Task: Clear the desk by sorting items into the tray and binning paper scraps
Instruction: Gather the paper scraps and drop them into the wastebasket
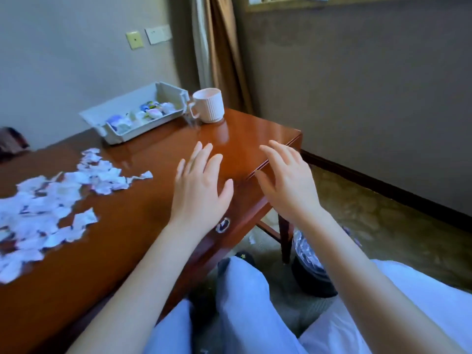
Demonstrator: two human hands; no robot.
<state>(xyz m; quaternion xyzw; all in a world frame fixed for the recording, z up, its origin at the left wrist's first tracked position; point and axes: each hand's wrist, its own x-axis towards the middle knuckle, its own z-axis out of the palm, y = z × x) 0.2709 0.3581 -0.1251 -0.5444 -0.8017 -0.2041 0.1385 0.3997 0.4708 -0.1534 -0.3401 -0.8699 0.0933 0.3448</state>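
A heap of torn white paper scraps covers the left part of the brown wooden desk. A white plastic tray at the desk's far side holds several small colourful items. My left hand hovers over the desk's right end, palm down, fingers spread, holding nothing. My right hand hangs just past the desk's right edge, fingers apart and empty. A black bin with a clear liner stands on the floor beside the desk leg, partly hidden by my right forearm.
A ribbed white mug stands right of the tray near the far corner. A wall and brown curtain rise behind the desk. Carpeted floor lies to the right. My knees in pale trousers fill the bottom of the view.
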